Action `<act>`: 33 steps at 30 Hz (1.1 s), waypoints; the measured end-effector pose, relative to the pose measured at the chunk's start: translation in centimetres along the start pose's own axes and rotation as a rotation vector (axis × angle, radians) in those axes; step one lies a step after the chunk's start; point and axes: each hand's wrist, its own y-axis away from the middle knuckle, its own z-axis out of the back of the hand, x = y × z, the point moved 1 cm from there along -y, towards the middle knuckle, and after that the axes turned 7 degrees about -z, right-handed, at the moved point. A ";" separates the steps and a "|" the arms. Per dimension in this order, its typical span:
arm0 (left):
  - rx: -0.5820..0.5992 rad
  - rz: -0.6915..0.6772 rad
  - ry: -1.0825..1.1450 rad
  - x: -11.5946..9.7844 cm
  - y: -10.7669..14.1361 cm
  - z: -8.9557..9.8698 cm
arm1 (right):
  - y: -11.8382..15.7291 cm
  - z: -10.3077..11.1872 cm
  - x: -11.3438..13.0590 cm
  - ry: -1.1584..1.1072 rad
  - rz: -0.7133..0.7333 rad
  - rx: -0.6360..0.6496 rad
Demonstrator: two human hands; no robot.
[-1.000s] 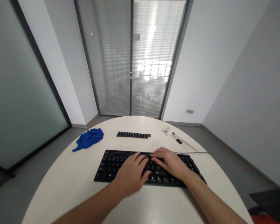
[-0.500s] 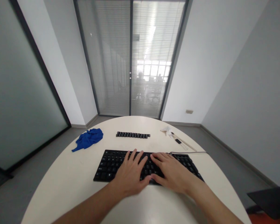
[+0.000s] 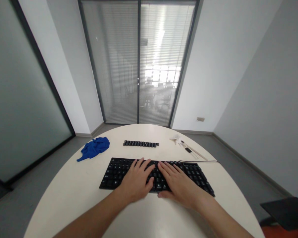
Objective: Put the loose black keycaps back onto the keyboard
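Observation:
A black keyboard (image 3: 114, 172) lies on the round cream table (image 3: 72, 195) in front of me. Over its middle rests my left hand (image 3: 136, 181), palm down with the fingers spread and the thumb out to the right. My right hand (image 3: 177, 183) lies flat on the keys just to the right, its fingers stretched forward and its thumb at the keyboard's near edge. Neither hand grips anything. Many keys under both palms are hidden. Beyond the keyboard, loose black keycaps (image 3: 141, 143) are lined up in two rows.
A crumpled blue cloth (image 3: 94, 147) lies at the table's left. At the right are a white tissue (image 3: 176, 138), a thin brush (image 3: 195, 150) and a small black-handled wire tool (image 3: 188, 150). The keyboard's cable (image 3: 203, 161) runs off the right edge. A dark chair (image 3: 285, 211) stands lower right.
My thumbs have moved apart; they were nearly touching before. The right hand's fingers have straightened and drawn closer together. The keyboard has turned or shifted very slightly.

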 end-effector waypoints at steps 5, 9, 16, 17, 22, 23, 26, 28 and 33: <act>-0.028 -0.001 -0.006 0.2 0.1 -0.2 | -0.2 0.3 0.2 -0.029 -0.025 0.021; -0.042 -0.004 -0.008 -0.1 0.1 -0.1 | -0.4 0.9 -0.1 -0.068 -0.044 0.074; -0.021 0.004 -0.005 -0.2 0.1 0.0 | -0.8 1.7 0.1 -0.083 -0.108 0.132; -0.025 0.003 -0.005 -0.2 0.1 0.0 | -0.8 1.6 0.1 -0.082 -0.099 0.122; -0.031 -0.001 -0.003 0.0 0.2 -0.1 | -0.6 1.5 0.1 -0.100 -0.070 0.061; -0.031 -0.002 -0.003 0.0 0.2 -0.1 | -0.6 1.7 0.1 -0.110 -0.064 0.040; -0.033 -0.003 -0.005 0.0 0.3 -0.1 | -0.7 2.4 -0.1 -0.162 -0.046 -0.020; -0.035 -0.005 -0.009 0.1 0.3 -0.1 | -1.1 2.6 -0.4 -0.198 -0.071 -0.074; -0.044 -0.004 -0.018 0.1 0.3 -0.1 | -3.7 2.1 -2.1 -0.161 -0.205 -0.253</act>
